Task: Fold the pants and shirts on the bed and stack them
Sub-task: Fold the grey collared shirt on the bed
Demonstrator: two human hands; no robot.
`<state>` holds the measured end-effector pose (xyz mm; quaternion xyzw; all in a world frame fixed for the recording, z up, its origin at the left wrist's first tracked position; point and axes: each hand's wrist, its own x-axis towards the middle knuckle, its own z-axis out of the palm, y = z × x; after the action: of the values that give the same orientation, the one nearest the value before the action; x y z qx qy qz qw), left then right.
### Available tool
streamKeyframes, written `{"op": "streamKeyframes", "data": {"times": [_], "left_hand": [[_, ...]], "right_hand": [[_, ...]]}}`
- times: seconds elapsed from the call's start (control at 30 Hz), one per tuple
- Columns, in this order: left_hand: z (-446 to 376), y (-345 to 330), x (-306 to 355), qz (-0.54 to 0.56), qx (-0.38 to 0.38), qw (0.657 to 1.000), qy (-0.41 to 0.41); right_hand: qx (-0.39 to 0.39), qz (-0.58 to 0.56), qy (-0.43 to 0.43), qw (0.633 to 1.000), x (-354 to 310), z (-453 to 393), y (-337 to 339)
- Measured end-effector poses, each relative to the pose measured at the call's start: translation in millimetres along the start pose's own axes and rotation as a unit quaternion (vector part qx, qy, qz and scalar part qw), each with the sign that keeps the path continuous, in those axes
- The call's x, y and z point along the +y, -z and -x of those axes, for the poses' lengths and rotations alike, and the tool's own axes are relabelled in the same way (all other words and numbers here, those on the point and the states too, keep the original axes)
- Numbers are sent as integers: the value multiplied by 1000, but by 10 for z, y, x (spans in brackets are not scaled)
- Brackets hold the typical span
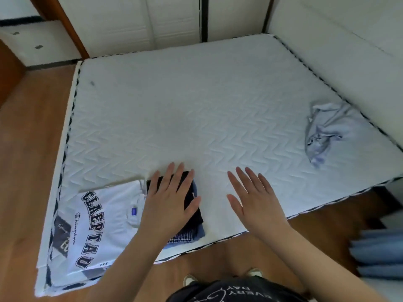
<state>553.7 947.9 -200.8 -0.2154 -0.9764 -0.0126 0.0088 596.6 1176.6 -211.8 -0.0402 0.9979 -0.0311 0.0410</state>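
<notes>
Folded dark pants lie under the flat left hand, right hand spread, crumpled blue shirt well apart.

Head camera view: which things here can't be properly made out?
- Folded dark garment stack: mostly hidden under the flat left hand.
- Crumpled pale blue garment: bunched up, so shirt or pants unclear.
- Blue fabric at the right edge: blurred and cut off.

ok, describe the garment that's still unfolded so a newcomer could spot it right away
Start at the white quilted mattress and go to its far right edge by the wall. The pale blue garment lies there alone in a crumpled heap, unlike the flat folded stacks near the hands.
</notes>
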Motion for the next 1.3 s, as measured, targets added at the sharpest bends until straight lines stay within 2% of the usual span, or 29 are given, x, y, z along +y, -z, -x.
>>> {"op": "streamKeyframes", "data": {"times": [0.23,0.53,0.7,1.0,1.2,1.3], "left_hand": [[-741,-67,1151,-12,-50,991,-128],[-1368,-22,2401,-9,-49,983,-175],[-1547,26,2885,-5,-53,981,-188],[-2324,-135,3476,2,-36,957,-287],[-2870,-160,3888,25,-25,940,-341],[-3074,-192,4069,16,-31,927,-373]], "right_hand": [[-1,-3,-121,993,1142,410,32],[2,-12,-219,976,2232,710,108],[12,-23,-263,964,2627,795,69],[28,-32,-357,933,3269,749,117],[58,-13,-407,911,3635,716,249],[99,3,-430,897,3791,720,233]]}}
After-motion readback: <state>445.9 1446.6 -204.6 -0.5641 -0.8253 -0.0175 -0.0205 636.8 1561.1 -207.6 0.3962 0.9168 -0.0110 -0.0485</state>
